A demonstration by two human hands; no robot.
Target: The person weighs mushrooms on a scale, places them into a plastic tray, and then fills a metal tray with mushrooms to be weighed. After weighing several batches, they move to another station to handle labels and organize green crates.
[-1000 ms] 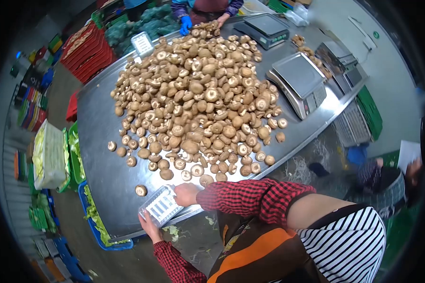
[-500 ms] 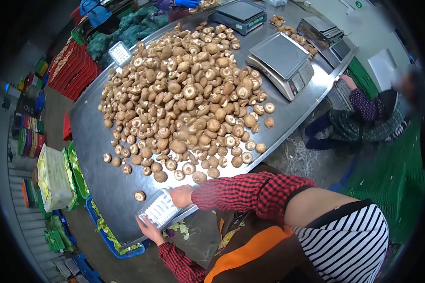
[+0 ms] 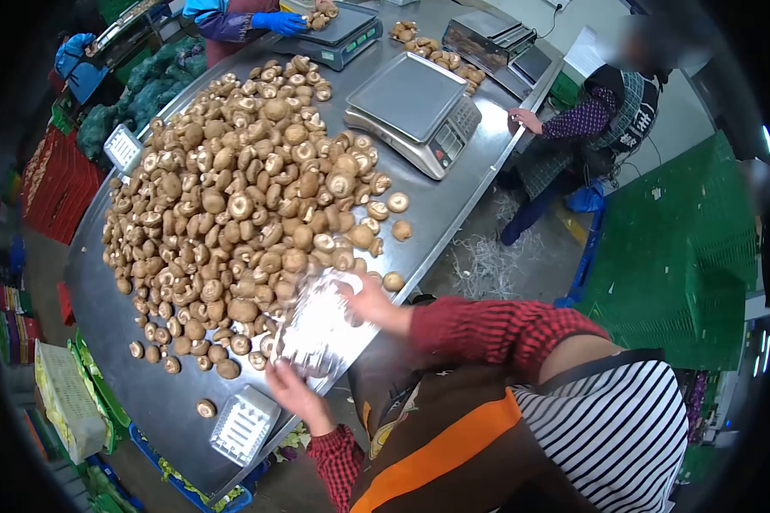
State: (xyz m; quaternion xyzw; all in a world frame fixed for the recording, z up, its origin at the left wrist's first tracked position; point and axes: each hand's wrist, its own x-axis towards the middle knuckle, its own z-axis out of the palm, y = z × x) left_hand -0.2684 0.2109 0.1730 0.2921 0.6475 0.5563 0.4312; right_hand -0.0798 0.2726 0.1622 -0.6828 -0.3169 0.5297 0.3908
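A clear plastic tray [image 3: 316, 329], smeared by motion and glare, is between my two hands over the table's near edge. My left hand [image 3: 298, 398] grips its lower left corner. At the opposite side, my right hand [image 3: 375, 303] is closed on the tray's edge, its fingers partly blurred. A second clear plastic tray [image 3: 245, 425] lies on the table to the left of my left hand. Close by it is a single mushroom [image 3: 205, 409]. A big heap of brown mushrooms [image 3: 222, 205] spreads just beyond the held tray.
A digital scale [image 3: 411, 98] stands right of the heap; another scale [image 3: 334, 38] is farther back, where a co-worker's blue-gloved hand [image 3: 280, 23] is. Another person's hand [image 3: 526, 120] rests on the metal table's [image 3: 453, 201] right edge. One more tray [image 3: 123, 149] lies at the far left.
My hands have moved right and up, with a tray between them. One tray now lies apart on the table where my hands were. The view has shifted; the person at right has turned.
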